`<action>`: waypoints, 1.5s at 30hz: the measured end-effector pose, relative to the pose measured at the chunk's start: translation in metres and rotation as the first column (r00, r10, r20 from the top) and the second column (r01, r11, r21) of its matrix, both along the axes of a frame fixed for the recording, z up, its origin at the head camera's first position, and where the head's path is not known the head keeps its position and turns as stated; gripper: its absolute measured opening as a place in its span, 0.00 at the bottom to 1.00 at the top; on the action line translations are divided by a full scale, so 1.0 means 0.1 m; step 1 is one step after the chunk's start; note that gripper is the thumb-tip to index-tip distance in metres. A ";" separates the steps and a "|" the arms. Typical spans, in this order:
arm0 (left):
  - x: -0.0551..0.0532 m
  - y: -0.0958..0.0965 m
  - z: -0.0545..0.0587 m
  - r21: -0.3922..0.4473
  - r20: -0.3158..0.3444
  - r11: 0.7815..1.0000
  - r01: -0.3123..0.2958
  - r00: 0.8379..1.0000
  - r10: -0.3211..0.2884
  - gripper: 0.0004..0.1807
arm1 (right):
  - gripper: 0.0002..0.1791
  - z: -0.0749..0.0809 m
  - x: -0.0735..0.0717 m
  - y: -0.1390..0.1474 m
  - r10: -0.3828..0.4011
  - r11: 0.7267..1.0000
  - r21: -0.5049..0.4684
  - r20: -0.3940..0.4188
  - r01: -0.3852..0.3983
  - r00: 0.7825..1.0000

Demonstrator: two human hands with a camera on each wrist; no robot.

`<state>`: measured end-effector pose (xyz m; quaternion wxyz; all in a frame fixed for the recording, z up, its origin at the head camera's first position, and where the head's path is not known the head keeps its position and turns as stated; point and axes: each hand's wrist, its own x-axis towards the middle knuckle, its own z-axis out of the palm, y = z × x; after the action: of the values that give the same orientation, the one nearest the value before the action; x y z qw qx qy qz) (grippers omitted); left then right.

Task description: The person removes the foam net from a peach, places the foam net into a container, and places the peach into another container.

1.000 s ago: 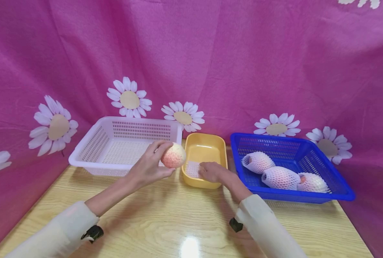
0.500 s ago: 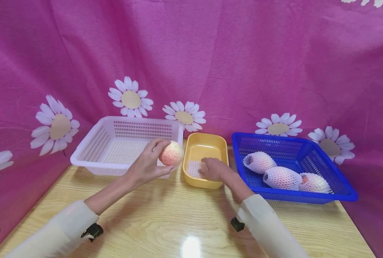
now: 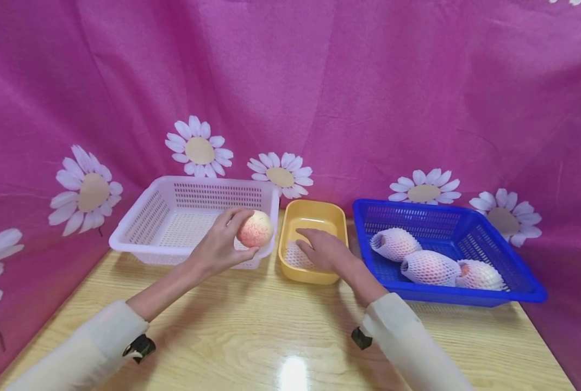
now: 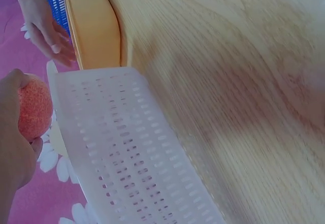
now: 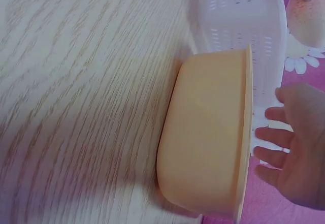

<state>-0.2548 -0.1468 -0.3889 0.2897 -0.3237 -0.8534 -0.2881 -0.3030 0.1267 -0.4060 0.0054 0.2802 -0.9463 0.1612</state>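
My left hand [image 3: 220, 243] grips a peach [image 3: 254, 229], yellowish above and speckled red below, over the right end of the white basket [image 3: 124, 248]. In the left wrist view the same peach [image 4: 35, 107] shows its red side, thumb and fingers around it. Over the yellow tub [image 3: 336, 217] hovers my right hand [image 3: 325, 251], its fingers spread and holding nothing. Below it a white foam net [image 3: 297, 256] lies in the tub, partly hidden by the hand. The right wrist view shows that hand [image 5: 299, 148] just above the tub's rim.
On the right stands a blue basket [image 3: 466, 296] with several foam-netted fruits [image 3: 429, 267] in it. A pink cloth [image 3: 349, 98] with daisies hangs behind the baskets. All three containers sit on a wooden table [image 3: 251, 326].
The left hand has carried the peach a little left, from beside the tub to over the white basket. My right hand has let go of the foam net and lifted slightly, fingers opening.
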 end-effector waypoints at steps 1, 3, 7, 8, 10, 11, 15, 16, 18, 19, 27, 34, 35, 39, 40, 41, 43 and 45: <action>0.00 -0.01 0.00 -0.001 0.001 1.000 -0.002 1.000 0.002 0.41 | 0.26 0.01 0.00 0.00 0.013 1.000 -0.011 -0.014 -0.013 1.000; -0.02 -0.02 -0.01 -0.005 0.003 1.000 -0.011 1.000 0.011 0.41 | 0.25 0.02 0.01 -0.02 0.043 0.998 -0.032 -0.054 -0.045 0.998; -0.04 -0.04 -0.01 -0.016 0.008 1.000 -0.027 1.000 0.028 0.41 | 0.25 0.04 0.03 -0.06 0.099 0.992 -0.066 -0.130 -0.108 0.987; -0.05 -0.05 -0.01 -0.019 0.010 0.999 -0.032 0.999 0.032 0.41 | 0.24 0.05 0.03 -0.08 0.111 0.990 -0.071 -0.147 -0.123 0.983; -0.05 -0.06 -0.01 -0.023 0.016 0.999 -0.039 0.999 0.040 0.41 | 0.24 0.06 0.04 -0.11 0.140 0.985 -0.079 -0.175 -0.156 0.975; -0.05 -0.06 -0.01 -0.022 0.021 0.999 -0.043 0.999 0.043 0.41 | 0.24 0.07 0.05 -0.13 0.158 0.981 -0.079 -0.192 -0.175 0.969; -0.05 -0.09 -0.02 -0.012 0.038 0.998 -0.060 0.997 0.060 0.40 | 0.22 0.08 0.07 -0.21 0.215 0.969 -0.072 -0.235 -0.237 0.948; -0.05 -0.10 -0.02 -0.009 0.041 0.998 -0.065 0.997 0.065 0.40 | 0.22 0.07 0.08 -0.23 0.223 0.967 -0.067 -0.239 -0.245 0.945; -0.06 -0.12 -0.03 -0.005 0.045 0.997 -0.073 0.996 0.073 0.40 | 0.22 0.07 0.10 -0.27 0.236 0.964 -0.061 -0.238 -0.257 0.942; -0.06 -0.13 -0.04 -0.005 0.049 0.997 -0.077 0.996 0.077 0.40 | 0.22 0.06 0.11 -0.29 0.243 0.963 -0.061 -0.237 -0.264 0.941; -0.10 -0.18 -0.05 0.001 0.072 0.995 -0.095 0.993 0.095 0.39 | 0.20 0.04 0.15 -0.39 0.318 0.935 -0.052 -0.311 -0.350 0.896; -0.13 -0.23 -0.06 -0.004 0.077 0.994 -0.110 0.991 0.110 0.39 | 0.20 0.03 0.15 -0.43 0.340 0.927 -0.052 -0.302 -0.371 0.891; -0.13 -0.24 -0.07 -0.005 0.081 0.994 -0.113 0.990 0.113 0.39 | 0.20 0.02 0.15 -0.44 0.342 0.926 -0.051 -0.300 -0.373 0.890; -0.15 -0.28 -0.08 -0.013 0.091 0.991 -0.130 0.987 0.130 0.39 | 0.20 0.02 0.15 -0.47 0.354 0.923 -0.043 -0.291 -0.382 0.889; -0.16 -0.29 -0.09 -0.014 0.095 0.991 -0.132 0.987 0.132 0.39 | 0.20 0.02 0.15 -0.47 0.358 0.922 -0.044 -0.289 -0.386 0.888; -0.17 -0.30 -0.09 -0.014 0.098 0.991 -0.135 0.986 0.136 0.39 | 0.19 0.02 0.15 -0.48 0.365 0.919 -0.043 -0.290 -0.393 0.885; -0.17 -0.32 -0.09 -0.015 0.111 0.990 -0.144 0.983 0.144 0.39 | 0.19 0.02 0.16 -0.50 0.378 0.913 -0.040 -0.291 -0.406 0.879; -0.18 -0.35 -0.08 -0.018 0.129 0.988 -0.152 0.980 0.153 0.39 | 0.19 0.02 0.16 -0.52 0.391 0.907 -0.037 -0.292 -0.419 0.873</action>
<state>-0.2728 -0.1815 -0.3972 0.2536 -0.2391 -0.8939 -0.2819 -0.2873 0.0751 -0.4041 0.1182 0.4914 -0.8471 0.1643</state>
